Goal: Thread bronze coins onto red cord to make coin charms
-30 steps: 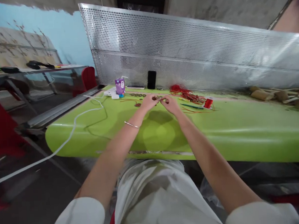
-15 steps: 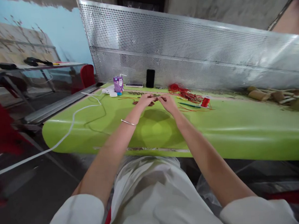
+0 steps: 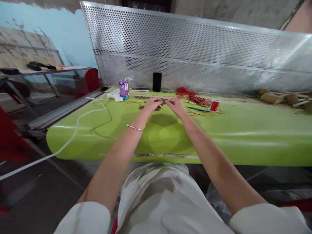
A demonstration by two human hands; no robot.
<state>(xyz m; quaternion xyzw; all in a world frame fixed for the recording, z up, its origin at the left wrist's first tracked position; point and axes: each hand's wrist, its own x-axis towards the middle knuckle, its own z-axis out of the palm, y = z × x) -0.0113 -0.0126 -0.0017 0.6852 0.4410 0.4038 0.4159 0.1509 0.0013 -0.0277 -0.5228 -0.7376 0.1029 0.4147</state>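
Both hands meet above the green table, fingertips almost touching. My left hand [image 3: 154,104] has its fingers pinched on something small and dark that I cannot make out. Close on its right, my right hand [image 3: 174,103] is closed too, its thumb and finger pressed together at the same spot; what they hold is too small to name. Small round dark pieces [image 3: 144,97] lie in a row just behind my left hand. Thin red cord [image 3: 133,103] lies left of that hand. Right of my right hand are a tangle of red threads [image 3: 194,97], a green pen [image 3: 198,109] and a red thread spool [image 3: 214,106].
On the green table [image 3: 251,133] stand a purple carton [image 3: 124,88] and an upright black phone [image 3: 157,82]. A white cable [image 3: 77,130] crosses the left side. Wooden pieces [image 3: 271,97] lie far right. A perforated metal panel [image 3: 194,52] rises behind.
The two hands stay together at nearly the same place, with only slight finger movement. The view has shifted very slightly.
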